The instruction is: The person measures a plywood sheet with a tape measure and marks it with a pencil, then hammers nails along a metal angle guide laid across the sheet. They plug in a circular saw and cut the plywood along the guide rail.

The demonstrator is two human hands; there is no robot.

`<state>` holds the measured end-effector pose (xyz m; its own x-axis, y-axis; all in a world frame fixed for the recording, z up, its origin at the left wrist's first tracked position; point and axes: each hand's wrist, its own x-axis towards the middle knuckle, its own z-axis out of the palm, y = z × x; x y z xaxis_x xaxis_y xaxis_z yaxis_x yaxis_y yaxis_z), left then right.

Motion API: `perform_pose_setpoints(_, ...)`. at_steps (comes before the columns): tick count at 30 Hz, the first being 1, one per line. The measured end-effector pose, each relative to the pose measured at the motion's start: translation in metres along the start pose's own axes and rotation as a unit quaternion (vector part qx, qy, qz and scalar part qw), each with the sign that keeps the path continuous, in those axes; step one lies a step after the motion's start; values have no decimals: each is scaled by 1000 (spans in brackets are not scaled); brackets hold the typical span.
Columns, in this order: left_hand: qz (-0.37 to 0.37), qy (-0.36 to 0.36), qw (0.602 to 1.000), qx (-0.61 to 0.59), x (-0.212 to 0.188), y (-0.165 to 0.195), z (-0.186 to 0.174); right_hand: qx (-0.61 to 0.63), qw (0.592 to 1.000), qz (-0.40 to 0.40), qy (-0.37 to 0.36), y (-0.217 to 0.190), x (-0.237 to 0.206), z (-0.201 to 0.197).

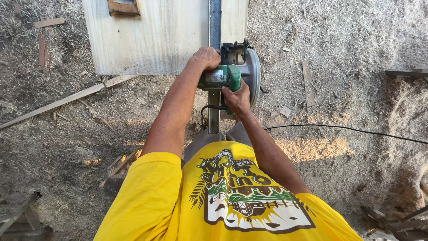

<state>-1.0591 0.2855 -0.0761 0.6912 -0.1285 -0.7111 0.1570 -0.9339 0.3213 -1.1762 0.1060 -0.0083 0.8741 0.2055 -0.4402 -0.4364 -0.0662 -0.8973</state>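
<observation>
A green circular saw (232,73) sits at the near edge of a pale wooden board (151,38). My right hand (237,99) is closed around the saw's green rear handle. My left hand (205,58) grips the front of the saw body, on the board's edge. The round blade guard (254,76) is on the saw's right side. A long grey metal straightedge (215,22) runs along the board and out under the saw towards me. My yellow printed shirt fills the lower part of the view.
Sawdust and shavings cover the ground all around. A black power cord (347,130) trails off to the right. A thin wooden strip (67,100) lies left, scrap pieces (307,82) lie right, and dark timber offcuts sit in the lower corners. A brown wooden piece (123,7) rests on the board.
</observation>
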Motion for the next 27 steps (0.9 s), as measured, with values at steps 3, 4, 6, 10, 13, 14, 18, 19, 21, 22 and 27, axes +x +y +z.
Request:
perform_pose_setpoints(3, 6, -1, 1000, 6, 1, 0, -1, 10, 1000, -2, 1, 0, 1, -1)
perform_pose_setpoints(4, 13, 0, 1000, 17, 0, 0, -1, 6, 1000, 1, 2, 1, 1, -1)
perform_pose_setpoints(6, 12, -1, 1000, 19, 0, 0, -1, 0, 1000, 7, 3, 1, 2, -1)
perform_pose_setpoints(10, -15, 4, 999, -29, -4, 3, -4, 10, 1000, 9, 6, 0, 5, -1)
perform_pose_setpoints(13, -20, 8, 999, -43, -7, 5, -8, 9, 1000, 4, 1, -3, 7, -1)
perform_pose_setpoints(14, -18, 8, 999, -42, -7, 5, -9, 10, 1000, 5, 0, -5, 8, -1)
perform_pose_setpoints(18, -17, 15, 998, -52, -5, 4, -11, 7, 1000, -3, -5, -10, 11, -1)
perform_pose_setpoints(19, -15, 17, 998, -50, -4, 3, -10, 9, 1000, -4, -6, -11, 11, -1)
perform_pose_setpoints(21, -6, 18, 999, -40, -1, 2, -8, 12, 1000, -5, -7, -12, 12, -1)
perform_pose_setpoints(22, 2, 17, 999, -32, 0, 2, -7, 14, 1000, -5, -7, -12, 11, -1)
perform_pose_setpoints(27, 13, -3, 1000, -19, 1, 2, -8, 37, 999, 7, -4, -13, 10, -1)
